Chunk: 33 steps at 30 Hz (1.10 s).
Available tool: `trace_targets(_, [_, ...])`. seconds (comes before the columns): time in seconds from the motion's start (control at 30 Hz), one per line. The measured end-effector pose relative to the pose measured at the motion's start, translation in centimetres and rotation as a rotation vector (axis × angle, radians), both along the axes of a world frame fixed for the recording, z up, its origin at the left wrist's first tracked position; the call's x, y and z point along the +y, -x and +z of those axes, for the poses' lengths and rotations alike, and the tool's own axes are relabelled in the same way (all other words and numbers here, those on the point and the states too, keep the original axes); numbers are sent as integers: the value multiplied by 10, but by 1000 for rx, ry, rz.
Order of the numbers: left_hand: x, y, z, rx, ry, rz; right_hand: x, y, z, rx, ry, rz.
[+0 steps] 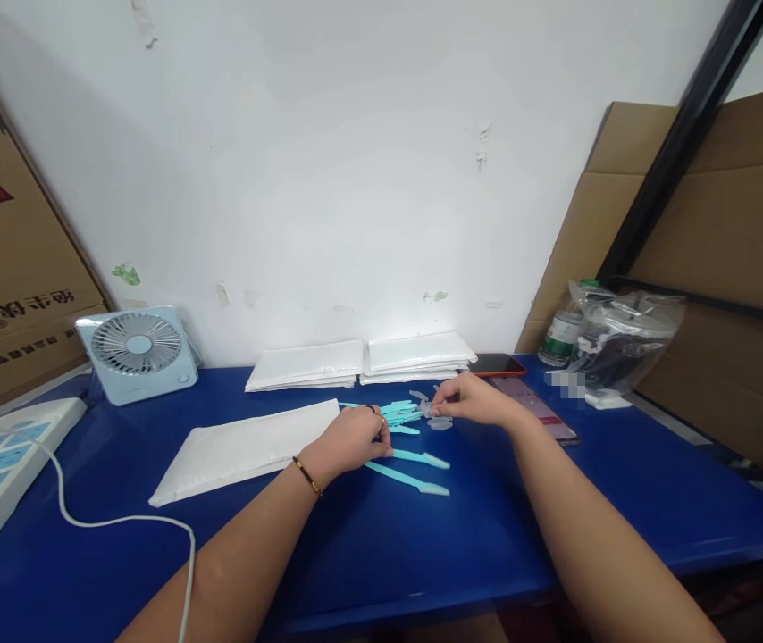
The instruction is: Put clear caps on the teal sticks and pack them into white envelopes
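The left hand (353, 439), a thin bracelet at its wrist, rests knuckles-up on the blue table top (381, 545), fingers curled down onto the near ends of a cluster of slim turquoise plastic sticks (400, 413); whether it actually pinches one cannot be told. At 3 o'clock from it, close by, the right hand (470, 399) has thumb and fingertips drawn together over small clear plastic caps (436, 418) lying at the far end of the cluster, seemingly nipping one.

Two loose turquoise sticks (415, 471) lie at 5 o'clock from the left hand, side by side. A white padded mailer (240, 449) lies flat at 9 o'clock, just beside the left hand. At 12 o'clock, by the wall, sit two stacks of white mailers (361, 360). A dark phone (534, 407) lies just under the right wrist at 3 o'clock. A pale blue desk fan (137, 353) stands at 10 o'clock, well apart.
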<state>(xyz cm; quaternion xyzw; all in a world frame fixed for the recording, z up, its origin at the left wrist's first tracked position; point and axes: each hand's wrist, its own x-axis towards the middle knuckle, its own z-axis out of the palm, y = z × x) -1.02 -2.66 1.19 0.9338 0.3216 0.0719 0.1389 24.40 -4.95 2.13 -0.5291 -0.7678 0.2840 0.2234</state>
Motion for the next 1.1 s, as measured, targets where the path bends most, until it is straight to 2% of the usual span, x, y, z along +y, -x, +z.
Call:
trace_targets(0.07, [2,-1,-1,-29,-35,72,-4,5,3,15,74,100])
trace_targets(0.13, [7,0,-1,-64,-71,149,-4,8,3,24,117,139])
trace_targets(0.33, [22,7,-3,-101,-150,299,6,2,-7,58,-9,-33])
trace_targets(0.57, [26,6,-5,-122,-162,263,11,7,-15,123,4,-11])
trace_targets(0.77, [26,10,-3,-90,-162,351,18,-9,-19,13,-74,-190])
trace_targets(0.83, [19,11,2,-109,-137,291,17,-13,-17,-18,-125,-230])
trace_targets(1.0, [-7,8,10,3,70,-140,10,-10,-10,-46,-198,-216])
trace_targets(1.03, [-10,7,10,20,77,-173,9,-8,-8,-28,-184,-190])
trace_targets(1.1, [-13,5,8,4,64,-159,5,-4,-4,33,-131,-115])
